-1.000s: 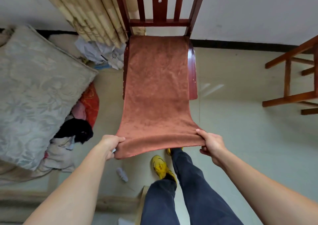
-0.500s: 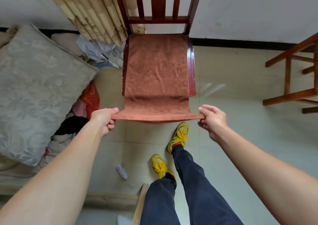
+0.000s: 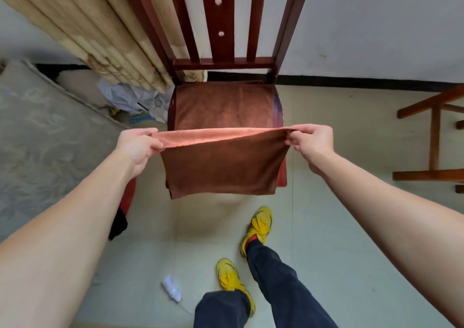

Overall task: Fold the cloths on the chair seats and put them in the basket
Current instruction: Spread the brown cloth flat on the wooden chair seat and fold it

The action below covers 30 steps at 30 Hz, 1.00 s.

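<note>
pinching the rust-brown towel [image 3: 221,169] by two corners above the wooden chair [image 3: 218,51], the left hand [image 3: 136,149] and right hand [image 3: 311,143] risk a skewed fold if either grip slips

the brown cloth [image 3: 221,169], pulled taut between the left hand [image 3: 136,147] and right hand [image 3: 312,142], hangs across the front of the chair seat [image 3: 278,109], and the slatted chair back [image 3: 218,26] closes the far side, leaving only the gap above the cloth's top edge. on the left the curtain [image 3: 100,39], a heap of bags [image 3: 130,99] and a patterned cushion [image 3: 37,132] crowd the chair; on the right bare tiled floor [image 3: 339,117] lies open as far as a second wooden chair frame [image 3: 434,137].
</note>
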Each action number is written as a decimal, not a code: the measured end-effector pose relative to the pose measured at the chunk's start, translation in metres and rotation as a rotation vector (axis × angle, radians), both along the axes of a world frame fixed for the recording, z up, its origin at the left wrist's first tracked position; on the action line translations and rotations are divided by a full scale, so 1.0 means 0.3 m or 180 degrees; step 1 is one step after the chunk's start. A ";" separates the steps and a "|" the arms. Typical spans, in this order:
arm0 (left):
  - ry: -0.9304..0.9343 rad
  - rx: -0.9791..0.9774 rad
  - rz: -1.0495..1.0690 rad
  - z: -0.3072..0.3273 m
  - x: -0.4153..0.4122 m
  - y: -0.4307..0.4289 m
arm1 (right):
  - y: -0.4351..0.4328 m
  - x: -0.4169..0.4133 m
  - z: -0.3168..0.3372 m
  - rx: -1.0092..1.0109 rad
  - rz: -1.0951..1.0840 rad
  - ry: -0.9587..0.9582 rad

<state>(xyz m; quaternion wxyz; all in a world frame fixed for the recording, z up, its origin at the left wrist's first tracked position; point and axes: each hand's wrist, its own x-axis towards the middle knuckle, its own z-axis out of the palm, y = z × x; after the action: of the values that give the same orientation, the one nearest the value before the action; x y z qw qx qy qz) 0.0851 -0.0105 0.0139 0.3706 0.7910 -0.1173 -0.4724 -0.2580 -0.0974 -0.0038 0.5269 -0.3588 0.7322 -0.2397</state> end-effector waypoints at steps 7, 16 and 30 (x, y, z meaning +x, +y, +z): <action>-0.2138 0.0700 -0.1635 -0.141 0.053 -0.189 | -0.240 0.090 -0.148 -0.0123 0.0268 0.0721; -0.1015 0.0140 -0.0709 -0.368 0.149 -0.465 | -0.421 0.182 -0.331 -0.0075 -0.0031 0.0865; -0.0253 0.0256 -0.0206 -0.623 0.223 -0.664 | -0.582 0.265 -0.516 -0.0041 -0.0082 0.1253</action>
<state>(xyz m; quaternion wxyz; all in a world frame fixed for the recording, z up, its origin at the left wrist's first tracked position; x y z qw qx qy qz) 0.1520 -0.2096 -0.1730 0.3181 0.8192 -0.1383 -0.4567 -0.1784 -0.2721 -0.1587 0.3682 -0.3926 0.8241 -0.1763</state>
